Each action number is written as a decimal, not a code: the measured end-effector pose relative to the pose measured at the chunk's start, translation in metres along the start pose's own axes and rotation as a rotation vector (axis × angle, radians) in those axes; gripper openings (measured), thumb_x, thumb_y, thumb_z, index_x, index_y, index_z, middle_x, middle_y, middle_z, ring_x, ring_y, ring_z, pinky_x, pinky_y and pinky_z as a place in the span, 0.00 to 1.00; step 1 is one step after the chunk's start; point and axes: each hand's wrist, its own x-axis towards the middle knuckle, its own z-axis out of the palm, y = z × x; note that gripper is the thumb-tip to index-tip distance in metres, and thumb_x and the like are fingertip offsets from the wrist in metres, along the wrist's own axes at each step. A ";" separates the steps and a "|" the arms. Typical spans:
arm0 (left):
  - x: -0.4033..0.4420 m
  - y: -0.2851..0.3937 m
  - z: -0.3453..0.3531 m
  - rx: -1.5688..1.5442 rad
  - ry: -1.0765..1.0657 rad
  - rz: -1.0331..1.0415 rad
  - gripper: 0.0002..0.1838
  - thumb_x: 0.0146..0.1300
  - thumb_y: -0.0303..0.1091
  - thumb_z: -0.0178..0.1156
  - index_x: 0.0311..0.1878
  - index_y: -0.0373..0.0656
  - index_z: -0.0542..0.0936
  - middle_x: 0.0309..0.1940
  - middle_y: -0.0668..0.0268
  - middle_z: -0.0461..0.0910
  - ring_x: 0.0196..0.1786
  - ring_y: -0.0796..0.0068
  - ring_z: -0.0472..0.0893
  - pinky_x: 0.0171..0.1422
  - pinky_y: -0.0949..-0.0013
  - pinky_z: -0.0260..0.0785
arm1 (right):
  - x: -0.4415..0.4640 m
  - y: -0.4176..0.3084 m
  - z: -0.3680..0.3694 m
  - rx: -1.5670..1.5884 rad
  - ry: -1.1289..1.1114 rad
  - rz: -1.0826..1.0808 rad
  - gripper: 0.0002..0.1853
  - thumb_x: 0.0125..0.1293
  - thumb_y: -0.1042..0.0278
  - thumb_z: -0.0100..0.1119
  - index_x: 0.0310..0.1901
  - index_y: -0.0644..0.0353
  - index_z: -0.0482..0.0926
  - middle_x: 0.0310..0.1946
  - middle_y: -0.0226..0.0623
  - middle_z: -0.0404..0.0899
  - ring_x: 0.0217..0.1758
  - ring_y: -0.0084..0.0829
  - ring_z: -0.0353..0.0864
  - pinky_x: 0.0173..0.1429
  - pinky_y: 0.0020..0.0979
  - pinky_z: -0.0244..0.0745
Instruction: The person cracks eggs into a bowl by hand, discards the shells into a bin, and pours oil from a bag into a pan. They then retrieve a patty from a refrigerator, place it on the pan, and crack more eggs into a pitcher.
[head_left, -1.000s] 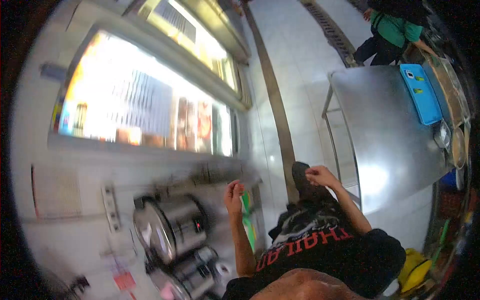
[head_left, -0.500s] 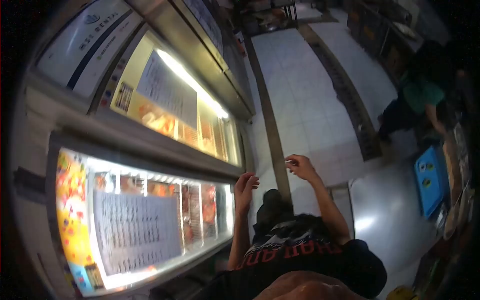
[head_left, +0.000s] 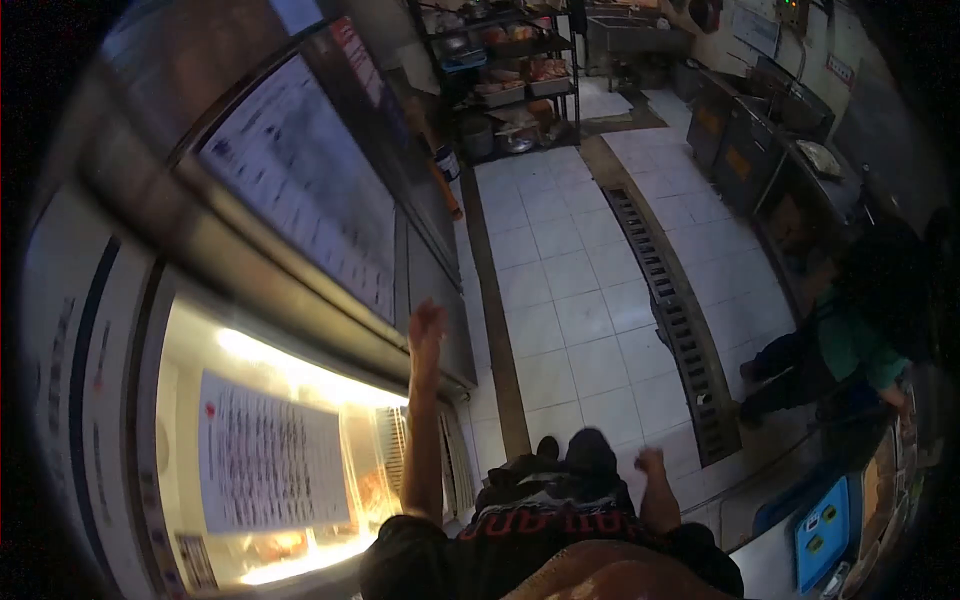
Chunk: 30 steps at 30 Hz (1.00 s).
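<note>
My left hand (head_left: 427,325) is raised in front of a steel cabinet door (head_left: 435,300), its fingers blurred. Lower and to the right, my right hand (head_left: 650,461) hangs over the tiled floor beside my body, its fingers curled and small in view. Neither hand shows a clear object in it. Nearest my left arm is a lit glass-door fridge (head_left: 375,470) with food inside and a printed sheet (head_left: 270,460) on its glass. Another sheet (head_left: 305,180) is fixed to the steel cabinet above it.
A floor drain grate (head_left: 670,300) runs along the tiled floor (head_left: 560,290). A shelf rack (head_left: 510,75) with trays stands at the far end. Steel kitchen units (head_left: 740,140) line the right. A co-worker in green (head_left: 850,340) stands at right, near a blue tray (head_left: 822,530).
The view has moved forward past the first lit fridge, and the steel cabinet and rack have come into view. My left hand has risen, while my right hand has dropped lower.
</note>
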 end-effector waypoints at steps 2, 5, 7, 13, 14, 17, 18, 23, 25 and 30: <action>0.111 -0.013 0.024 0.025 -0.049 0.310 0.27 0.68 0.35 0.59 0.66 0.35 0.64 0.47 0.64 0.76 0.44 0.78 0.73 0.48 0.72 0.66 | -0.025 -0.040 -0.021 0.055 0.046 0.067 0.16 0.61 0.57 0.57 0.41 0.62 0.83 0.35 0.47 0.84 0.37 0.41 0.85 0.40 0.49 0.78; 0.266 -0.023 0.060 -0.026 0.108 0.325 0.37 0.64 0.37 0.63 0.71 0.35 0.57 0.56 0.60 0.71 0.54 0.71 0.72 0.59 0.69 0.64 | 0.011 -0.125 -0.005 0.073 0.016 0.102 0.16 0.62 0.58 0.57 0.42 0.62 0.82 0.35 0.47 0.84 0.35 0.41 0.84 0.39 0.48 0.77; 0.354 -0.032 0.073 0.019 0.324 0.297 0.42 0.62 0.37 0.65 0.72 0.33 0.54 0.62 0.56 0.66 0.63 0.65 0.67 0.68 0.67 0.58 | 0.047 -0.202 0.019 0.031 -0.028 0.097 0.16 0.62 0.59 0.56 0.43 0.63 0.82 0.34 0.47 0.84 0.35 0.40 0.84 0.37 0.47 0.77; 0.534 -0.048 0.071 0.442 0.808 0.436 0.46 0.59 0.36 0.66 0.73 0.29 0.50 0.70 0.46 0.56 0.72 0.52 0.58 0.75 0.61 0.50 | 0.157 -0.488 0.103 -0.151 -0.230 -0.057 0.16 0.63 0.61 0.55 0.45 0.63 0.81 0.34 0.46 0.83 0.33 0.39 0.82 0.34 0.44 0.75; 0.559 -0.063 0.053 0.433 0.816 0.467 0.46 0.59 0.36 0.66 0.73 0.29 0.50 0.70 0.44 0.55 0.73 0.51 0.57 0.76 0.60 0.50 | 0.177 -0.542 0.119 -0.177 -0.262 -0.102 0.15 0.63 0.61 0.55 0.45 0.63 0.80 0.34 0.46 0.83 0.32 0.39 0.82 0.34 0.44 0.75; 0.582 -0.061 0.037 0.624 0.929 0.357 0.48 0.58 0.37 0.66 0.73 0.28 0.48 0.71 0.42 0.52 0.74 0.47 0.54 0.77 0.58 0.48 | 0.245 -0.705 0.184 -0.243 -0.354 -0.235 0.15 0.63 0.62 0.54 0.46 0.63 0.80 0.34 0.46 0.82 0.31 0.38 0.81 0.32 0.42 0.74; 0.592 -0.044 0.045 0.713 0.970 0.292 0.49 0.58 0.38 0.67 0.73 0.27 0.48 0.71 0.41 0.51 0.74 0.45 0.54 0.77 0.57 0.48 | 0.268 -0.762 0.211 -0.242 -0.376 -0.288 0.15 0.64 0.62 0.54 0.47 0.64 0.79 0.34 0.46 0.82 0.31 0.38 0.81 0.31 0.42 0.74; 0.666 -0.070 0.030 0.958 1.390 0.326 0.44 0.53 0.36 0.68 0.67 0.25 0.57 0.63 0.41 0.61 0.66 0.43 0.63 0.70 0.54 0.57 | 0.367 -1.023 0.368 -0.171 -0.433 -0.555 0.16 0.64 0.64 0.53 0.48 0.64 0.78 0.33 0.46 0.82 0.29 0.37 0.79 0.29 0.39 0.73; 0.683 -0.060 0.031 0.937 1.533 0.381 0.40 0.53 0.35 0.68 0.64 0.25 0.61 0.60 0.41 0.64 0.64 0.42 0.65 0.69 0.53 0.58 | 0.386 -1.110 0.440 -0.127 -0.469 -0.618 0.16 0.65 0.65 0.52 0.49 0.64 0.78 0.33 0.46 0.81 0.28 0.36 0.79 0.27 0.38 0.72; 0.688 -0.040 0.072 0.735 1.762 0.433 0.29 0.53 0.33 0.66 0.56 0.27 0.70 0.53 0.43 0.72 0.56 0.41 0.71 0.63 0.52 0.63 | 0.436 -1.163 0.589 -0.364 -0.683 -0.566 0.16 0.65 0.67 0.51 0.51 0.65 0.77 0.33 0.46 0.81 0.26 0.35 0.77 0.25 0.36 0.71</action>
